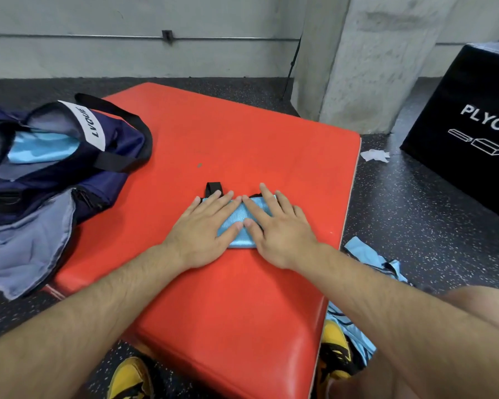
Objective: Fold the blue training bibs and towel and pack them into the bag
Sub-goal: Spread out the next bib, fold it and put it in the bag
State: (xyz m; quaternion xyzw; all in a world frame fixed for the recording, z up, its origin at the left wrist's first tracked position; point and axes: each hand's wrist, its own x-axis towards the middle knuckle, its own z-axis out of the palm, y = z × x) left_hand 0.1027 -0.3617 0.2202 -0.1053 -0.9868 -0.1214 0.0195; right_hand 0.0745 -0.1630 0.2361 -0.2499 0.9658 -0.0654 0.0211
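Closest to the lens are two yellow and black shoes: the left shoe is cut off by the bottom edge, and the right shoe is half tucked behind the red mat. A bare knee pokes in at the right edge.

Both forearms reach across the mat. The left hand and right hand lie flat on a folded blue bib, fingers straight and a bit spread, index tips and thumbs nearly meeting. They press down and grip nothing. The hands cover most of the bib, so its outline is mostly a guess. A black strap loop sticks out past the left fingertips.

More loose blue bibs sit on the floor just right of the mat, partly hidden by the right forearm.

The navy bag lies open at the mat's left corner, with something light blue already inside. Its white label reads something like "LVOUE", not 100% sure on the middle letter. A grey cloth hangs at its near side; can't tell if that's lining or a towel.

Far right, a black box says "PLYOS", with the rest cropped by the frame edge. A crumpled white scrap lies on the floor near it.
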